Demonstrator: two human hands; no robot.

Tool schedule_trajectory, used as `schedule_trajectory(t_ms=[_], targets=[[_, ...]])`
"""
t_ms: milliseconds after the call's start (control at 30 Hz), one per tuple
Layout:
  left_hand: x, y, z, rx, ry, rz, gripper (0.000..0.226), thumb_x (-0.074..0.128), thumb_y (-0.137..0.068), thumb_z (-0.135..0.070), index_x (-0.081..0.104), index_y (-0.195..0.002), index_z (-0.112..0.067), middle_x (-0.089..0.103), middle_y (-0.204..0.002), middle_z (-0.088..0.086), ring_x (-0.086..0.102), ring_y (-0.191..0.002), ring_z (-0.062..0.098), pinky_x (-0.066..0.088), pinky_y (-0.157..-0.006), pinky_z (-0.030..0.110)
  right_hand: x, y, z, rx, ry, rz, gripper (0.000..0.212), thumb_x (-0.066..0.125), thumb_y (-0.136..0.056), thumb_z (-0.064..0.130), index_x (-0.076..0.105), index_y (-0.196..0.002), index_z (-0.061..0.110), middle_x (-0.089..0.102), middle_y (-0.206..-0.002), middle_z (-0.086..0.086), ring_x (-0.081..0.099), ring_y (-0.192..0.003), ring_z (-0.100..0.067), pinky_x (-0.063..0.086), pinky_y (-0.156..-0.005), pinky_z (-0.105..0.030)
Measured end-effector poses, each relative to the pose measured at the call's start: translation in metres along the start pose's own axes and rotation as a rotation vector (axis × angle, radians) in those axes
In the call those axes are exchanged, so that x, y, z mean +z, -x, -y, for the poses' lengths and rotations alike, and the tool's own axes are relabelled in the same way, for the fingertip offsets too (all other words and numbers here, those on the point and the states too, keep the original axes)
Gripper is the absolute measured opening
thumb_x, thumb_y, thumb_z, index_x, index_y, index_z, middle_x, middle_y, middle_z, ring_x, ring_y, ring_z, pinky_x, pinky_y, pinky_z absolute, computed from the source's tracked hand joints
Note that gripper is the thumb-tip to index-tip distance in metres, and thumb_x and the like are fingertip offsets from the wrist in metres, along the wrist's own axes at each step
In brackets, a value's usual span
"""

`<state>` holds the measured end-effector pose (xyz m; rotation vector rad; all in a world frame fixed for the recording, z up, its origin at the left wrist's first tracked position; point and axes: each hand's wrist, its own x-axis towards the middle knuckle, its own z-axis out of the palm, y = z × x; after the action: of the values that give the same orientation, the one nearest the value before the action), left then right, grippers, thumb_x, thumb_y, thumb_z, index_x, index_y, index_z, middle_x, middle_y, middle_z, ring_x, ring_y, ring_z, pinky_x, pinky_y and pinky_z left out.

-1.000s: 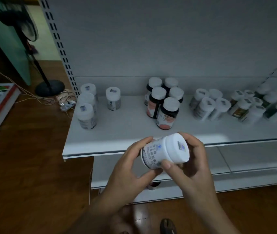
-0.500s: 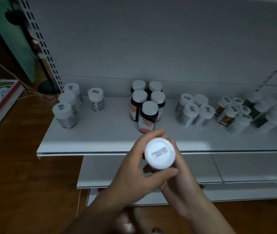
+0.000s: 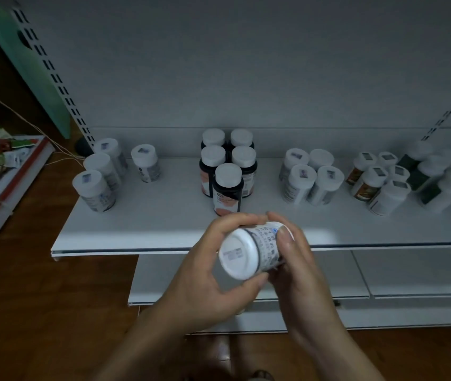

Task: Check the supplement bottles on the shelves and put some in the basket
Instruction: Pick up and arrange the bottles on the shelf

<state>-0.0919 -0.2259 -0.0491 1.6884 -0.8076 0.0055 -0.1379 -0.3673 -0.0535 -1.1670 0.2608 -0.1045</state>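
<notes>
Fingers (image 3: 284, 239) of both hands are curled round a bottle (image 3: 249, 251): left hand (image 3: 205, 281) at the stickered end, right hand (image 3: 301, 273) round the label. It is held tilted in front of the shelf (image 3: 163, 224) edge, likely so print can be read. No basket is seen.

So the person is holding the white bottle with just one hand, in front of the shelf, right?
Not quite. It is two hands, not one: the left hand and the right hand both hold the white bottle, in front of the shelf. The head view shows it.
</notes>
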Motion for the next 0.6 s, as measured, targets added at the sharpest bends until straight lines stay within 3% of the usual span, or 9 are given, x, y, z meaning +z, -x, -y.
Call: schedule_trajectory(t_ms=[67,133,233,333,433,500,600], targets=[[-0.003,0.002,0.004,0.058,-0.016,-0.021,0.054,0.068,-0.079,-0.008,0.048,-0.128,-0.02,0.051,-0.135,0.003,0.047,-0.132,0.028,0.047,-0.1,0.049,-0.004,0.0,0.003,-0.117,0.105,0.009,0.051,0.066,-0.075,0.051,0.059,-0.124,0.041,0.069,-0.111,0.004,0.066,-0.099,-0.014,0.052,-0.078,-0.027],[-0.005,0.007,0.008,0.056,0.012,-0.038,0.051,0.066,-0.079,-0.005,0.05,-0.125,-0.021,0.048,-0.136,0.007,0.044,-0.133,0.033,0.05,-0.095,0.051,-0.007,0.0,0.005,-0.22,0.165,0.035,0.055,0.067,-0.072,0.046,0.058,-0.126,0.037,0.068,-0.108,0.014,0.064,-0.098,-0.005,0.052,-0.078,-0.02],[-0.01,0.014,0.008,-0.092,0.17,-0.047,0.05,0.071,-0.076,-0.011,0.054,-0.12,-0.029,0.054,-0.132,-0.002,0.052,-0.128,0.027,0.055,-0.09,0.04,-0.01,0.001,0.007,-0.304,0.225,0.111,0.05,0.068,-0.075,0.036,0.06,-0.123,0.031,0.067,-0.109,0.012,0.063,-0.102,-0.005,0.052,-0.078,-0.02],[-0.014,0.018,0.002,-0.291,0.357,-0.074,0.045,0.071,-0.076,-0.024,0.056,-0.119,-0.023,0.065,-0.118,-0.009,0.065,-0.108,0.012,0.055,-0.082,0.025,-0.013,0.001,0.008,-0.385,0.331,0.207,0.052,0.069,-0.079,0.024,0.056,-0.129,0.029,0.059,-0.126,0.004,0.058,-0.118,-0.019,0.052,-0.086,-0.026],[-0.015,0.019,-0.001,-0.382,0.303,-0.102,0.039,0.06,-0.083,-0.044,0.06,-0.114,-0.02,0.071,-0.105,-0.009,0.066,-0.097,0.004,0.05,-0.077,0.014,-0.012,0.0,0.005,-0.411,0.442,0.266,0.049,0.069,-0.08,0.019,0.056,-0.127,0.025,0.054,-0.133,0.0,0.054,-0.123,-0.024,0.051,-0.089,-0.028],[-0.017,0.021,-0.001,-0.404,0.3,-0.075,0.043,0.058,-0.083,-0.049,0.058,-0.117,-0.022,0.069,-0.109,-0.011,0.065,-0.102,0.003,0.049,-0.081,0.013,-0.008,0.0,0.003,-0.357,0.396,0.241,0.043,0.072,-0.076,0.023,0.061,-0.118,0.026,0.062,-0.123,0.001,0.06,-0.115,-0.02,0.053,-0.083,-0.027],[-0.023,0.027,0.002,-0.303,0.32,-0.025,0.056,0.066,-0.081,-0.029,0.047,-0.133,-0.025,0.057,-0.133,-0.01,0.055,-0.125,0.015,0.051,-0.096,0.028,-0.003,0.001,0.002,-0.226,0.273,0.177,0.037,0.072,-0.071,0.032,0.065,-0.108,0.027,0.069,-0.105,0.007,0.066,-0.097,-0.01,0.055,-0.071,-0.024]])
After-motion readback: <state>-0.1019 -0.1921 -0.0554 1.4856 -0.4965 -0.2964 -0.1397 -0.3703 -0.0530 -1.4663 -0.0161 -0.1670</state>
